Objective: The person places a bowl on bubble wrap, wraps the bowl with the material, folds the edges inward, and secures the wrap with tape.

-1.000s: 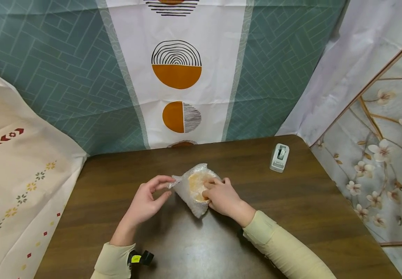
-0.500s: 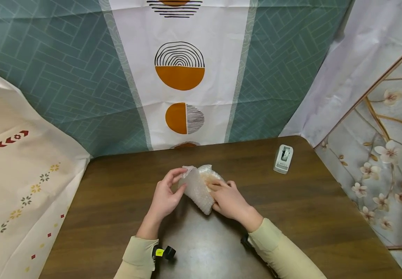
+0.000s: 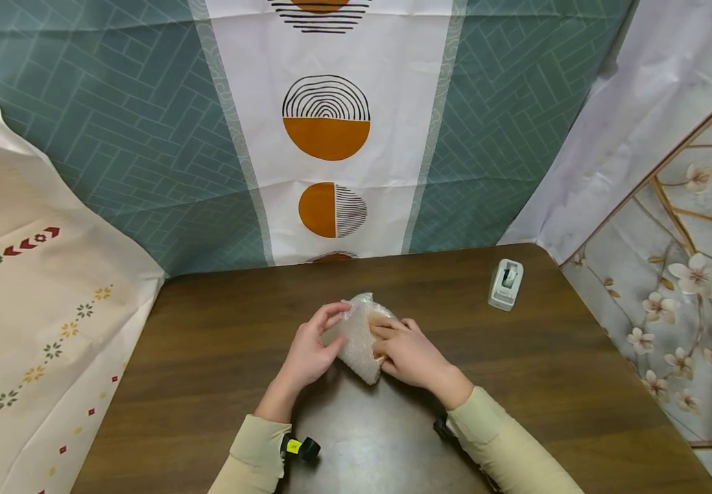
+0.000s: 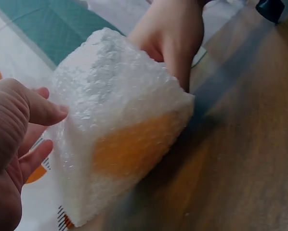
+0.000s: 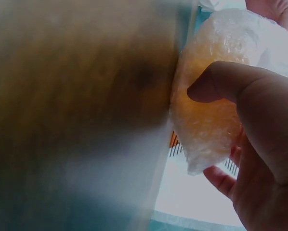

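Head view: left hand [image 3: 309, 351] pinches edge of bubble wrap [image 3: 359, 346]; right hand [image 3: 413, 354] grips wrapped orange item [image 4: 139, 147]. Item between hands, over counter [image 3: 220, 322]. Advisable: right hand steady, left laying bubble wrap flat, snug.

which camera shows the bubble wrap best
The left wrist view: the bubble wrap is large there, and an orange patch shows through it. The head view shows it small, with the right hand over part of it. The right wrist view shows it from another side, with that hand's thumb across it.
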Tool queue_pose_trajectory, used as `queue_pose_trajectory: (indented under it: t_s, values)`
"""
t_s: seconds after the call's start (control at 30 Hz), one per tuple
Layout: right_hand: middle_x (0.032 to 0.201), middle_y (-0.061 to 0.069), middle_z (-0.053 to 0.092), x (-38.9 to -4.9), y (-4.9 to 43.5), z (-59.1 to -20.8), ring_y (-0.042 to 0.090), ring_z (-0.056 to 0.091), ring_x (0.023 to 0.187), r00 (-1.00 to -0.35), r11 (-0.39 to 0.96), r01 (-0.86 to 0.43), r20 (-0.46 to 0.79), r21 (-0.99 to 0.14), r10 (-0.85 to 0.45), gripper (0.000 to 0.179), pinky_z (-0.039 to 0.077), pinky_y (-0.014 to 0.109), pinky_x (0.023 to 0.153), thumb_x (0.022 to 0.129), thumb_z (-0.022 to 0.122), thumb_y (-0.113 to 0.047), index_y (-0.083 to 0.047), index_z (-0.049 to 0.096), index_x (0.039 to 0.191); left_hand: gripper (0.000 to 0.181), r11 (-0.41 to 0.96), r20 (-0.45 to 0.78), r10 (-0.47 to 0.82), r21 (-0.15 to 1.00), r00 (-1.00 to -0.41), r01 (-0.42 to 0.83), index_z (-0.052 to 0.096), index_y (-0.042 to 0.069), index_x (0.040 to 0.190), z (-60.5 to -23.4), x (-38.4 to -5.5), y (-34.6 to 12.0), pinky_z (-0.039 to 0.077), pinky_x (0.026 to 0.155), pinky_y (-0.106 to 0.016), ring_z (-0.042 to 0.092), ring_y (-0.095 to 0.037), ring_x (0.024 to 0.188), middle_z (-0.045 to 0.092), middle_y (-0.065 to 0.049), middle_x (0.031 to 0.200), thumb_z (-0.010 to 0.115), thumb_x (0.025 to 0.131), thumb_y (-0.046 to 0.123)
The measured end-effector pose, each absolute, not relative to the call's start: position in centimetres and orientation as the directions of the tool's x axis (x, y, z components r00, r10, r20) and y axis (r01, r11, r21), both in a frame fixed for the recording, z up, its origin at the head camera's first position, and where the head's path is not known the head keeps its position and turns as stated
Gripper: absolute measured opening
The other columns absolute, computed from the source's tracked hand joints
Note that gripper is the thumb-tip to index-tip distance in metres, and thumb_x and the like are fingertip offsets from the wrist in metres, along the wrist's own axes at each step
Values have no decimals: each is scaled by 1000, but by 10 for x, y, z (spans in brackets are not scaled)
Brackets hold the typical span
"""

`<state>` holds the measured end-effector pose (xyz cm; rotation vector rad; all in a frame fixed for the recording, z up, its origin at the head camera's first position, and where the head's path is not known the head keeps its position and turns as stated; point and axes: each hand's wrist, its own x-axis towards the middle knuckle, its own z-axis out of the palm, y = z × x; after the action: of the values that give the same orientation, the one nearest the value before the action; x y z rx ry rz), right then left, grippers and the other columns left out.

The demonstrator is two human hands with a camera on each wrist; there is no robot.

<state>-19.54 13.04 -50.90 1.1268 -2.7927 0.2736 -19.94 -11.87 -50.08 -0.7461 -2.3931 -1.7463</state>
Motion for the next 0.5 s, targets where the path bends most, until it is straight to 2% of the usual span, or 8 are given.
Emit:
queue_pose_trajectory:
  t_s: [0.03,0.07,0.13,0.2,0.23,0.3,0.4,0.5]
  values:
    - [151,7,63,-196,131,-510,26,47,149,-715,706,-697,179,-123,-675,15,43,60,105,89,77,-12,-24,79,98,58,233,335,340,875,-879,424,60,13,144,-502,-200,-117,25,42,-24,61,-34,136,61,-11,152,75,93,-11]
    - [150,7,63,-196,132,-510,26,47,149,-715,705,-698,181,-125,-676,18,43,60,106,89,76,-13,-24,80,103,59,242,328,345,874,-879,421,60,13,144,-504,-200,-116,24,42,-25,61,-32,136,61,-11,152,76,93,-11]
    - [152,6,63,-197,135,-512,26,45,150,-712,699,-702,182,-138,-679,26,43,60,107,90,75,-13,-24,81,113,59,270,314,346,869,-884,415,60,15,144,-507,-201,-114,40,49,-26,62,-28,136,62,-9,152,78,92,-9]
    - [153,6,62,-197,138,-513,27,44,152,-703,686,-711,183,-157,-687,32,43,60,108,91,74,-12,-23,81,120,59,296,307,340,862,-889,411,60,16,143,-510,-201,-112,54,70,-30,62,-24,135,63,-8,150,79,92,-7]
    - [154,5,61,-197,139,-513,27,42,153,-697,676,-717,185,-169,-693,32,43,60,109,92,73,-11,-22,82,120,59,307,303,338,860,-891,408,61,17,143,-511,-202,-111,55,82,-33,63,-22,135,64,-7,150,79,92,-7]
    - [153,7,61,-197,143,-513,29,41,154,-679,650,-734,200,-195,-706,27,43,60,110,92,73,-9,-20,83,116,59,319,298,336,857,-893,406,61,17,143,-513,-202,-109,54,93,-35,63,-21,134,64,-8,149,79,92,-6]
    - [153,10,61,-198,150,-512,32,39,155,-647,604,-762,233,-233,-726,22,42,58,114,93,74,-6,-17,83,110,59,334,298,338,849,-893,410,61,17,143,-515,-202,-108,52,68,-27,68,-18,127,65,-11,147,79,92,-6]
    - [152,13,61,-198,156,-511,34,38,156,-627,566,-777,261,-277,-733,23,40,55,119,94,74,-4,-13,83,112,59,366,287,352,834,-891,413,61,18,145,-516,-200,-106,39,48,-23,75,-7,77,66,-14,145,79,93,-4]
